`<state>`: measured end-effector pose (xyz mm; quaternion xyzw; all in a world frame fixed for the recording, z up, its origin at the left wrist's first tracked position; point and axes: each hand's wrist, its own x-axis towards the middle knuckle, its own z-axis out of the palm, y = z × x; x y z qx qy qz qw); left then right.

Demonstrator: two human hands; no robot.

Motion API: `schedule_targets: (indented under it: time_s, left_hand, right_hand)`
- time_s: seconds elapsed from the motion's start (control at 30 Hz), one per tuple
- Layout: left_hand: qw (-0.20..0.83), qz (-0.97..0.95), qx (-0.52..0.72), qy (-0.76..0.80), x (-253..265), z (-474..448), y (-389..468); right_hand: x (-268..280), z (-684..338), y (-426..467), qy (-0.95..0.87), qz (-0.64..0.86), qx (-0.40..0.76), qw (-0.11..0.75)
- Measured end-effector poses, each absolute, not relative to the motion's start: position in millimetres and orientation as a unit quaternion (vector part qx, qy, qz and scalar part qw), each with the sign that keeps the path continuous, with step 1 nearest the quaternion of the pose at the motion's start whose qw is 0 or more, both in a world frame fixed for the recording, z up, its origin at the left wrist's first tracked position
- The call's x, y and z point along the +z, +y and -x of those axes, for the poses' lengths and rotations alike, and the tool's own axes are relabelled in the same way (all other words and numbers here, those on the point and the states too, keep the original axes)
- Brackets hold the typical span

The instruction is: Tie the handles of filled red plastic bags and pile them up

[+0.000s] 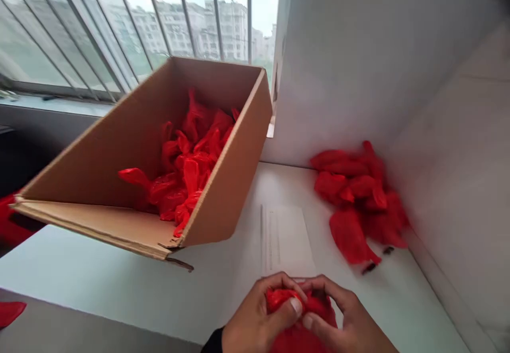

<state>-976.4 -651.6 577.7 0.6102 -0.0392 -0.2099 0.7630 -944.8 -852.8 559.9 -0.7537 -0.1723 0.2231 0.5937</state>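
At the bottom of the head view, my left hand [265, 310] and my right hand [337, 316] meet over a red plastic bag [300, 337]. Thumbs and fingers of both hands pinch its bunched top. The bag's lower part runs out of the picture. Just beyond my fingers, a white sheet or flat pad [287, 236] lies on the white tabletop [235, 278]. Up and to the left stands an open cardboard box [235, 183], holding several red knotted plastic bags [191, 167].
A pile of red pouches [358, 199] lies against the wall at the right, with small dark bits [370, 268] at its front edge. Behind the box is a barred window [183, 13]. One red piece [10, 313] shows at the far left, below the table edge.
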Motion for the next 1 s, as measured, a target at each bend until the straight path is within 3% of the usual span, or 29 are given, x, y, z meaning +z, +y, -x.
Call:
schedule_targets:
  time_s: [0.23, 0.5, 0.67, 1.0]
  left_hand:
    - [0.662, -0.726, -0.185, -0.029, 571, 968, -658]
    - [0.437, -0.865, 0.148, -0.197, 536, 971, -660]
    - [0.427, -0.86, 0.204, -0.191, 522, 973, -656]
    - [0.452, -0.84, 0.158, -0.255, 528, 977, -640]
  right_hand:
    - [576, 941, -855, -0.154, 0.806, 0.174, 0.545]
    - [560, 937, -862, -0.14, 0.768, 0.226, 0.583]
    - [552, 934, -863, -0.157, 0.72, 0.279, 0.616]
    - [556, 932, -864, -0.14, 0.682, 0.258, 0.67]
